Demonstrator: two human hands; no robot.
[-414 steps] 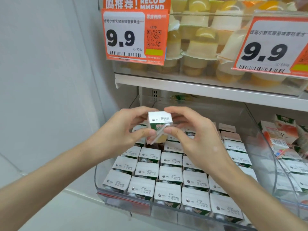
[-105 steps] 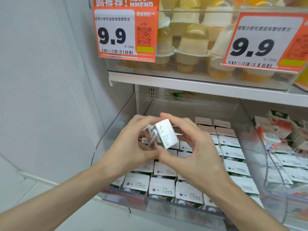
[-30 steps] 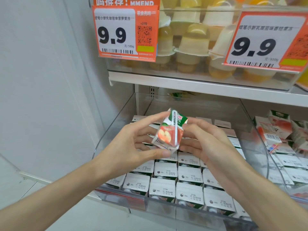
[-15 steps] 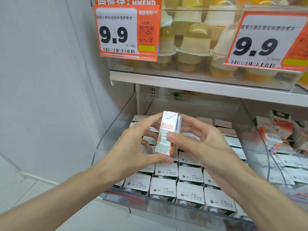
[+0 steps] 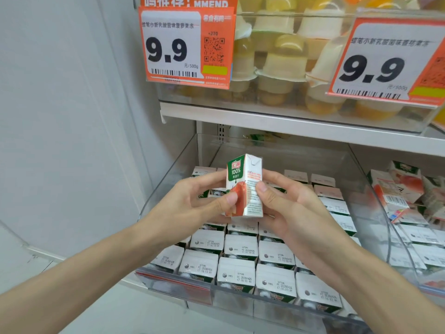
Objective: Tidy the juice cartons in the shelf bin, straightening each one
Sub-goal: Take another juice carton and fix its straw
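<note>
The person held one juice carton [image 5: 243, 186] upright above the shelf bin [image 5: 168, 179]. The left hand [image 5: 192, 208] pinched its front from nine o'clock, and the right hand [image 5: 289, 208] gripped the side panel from three o'clock. It looked light and stiff at the edges, though dentable on the faces, so holding near the corners seemed safest. The other cartons [image 5: 237, 277] stood packed at six o'clock.

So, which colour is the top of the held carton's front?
Green band on the carton; head view.
</note>
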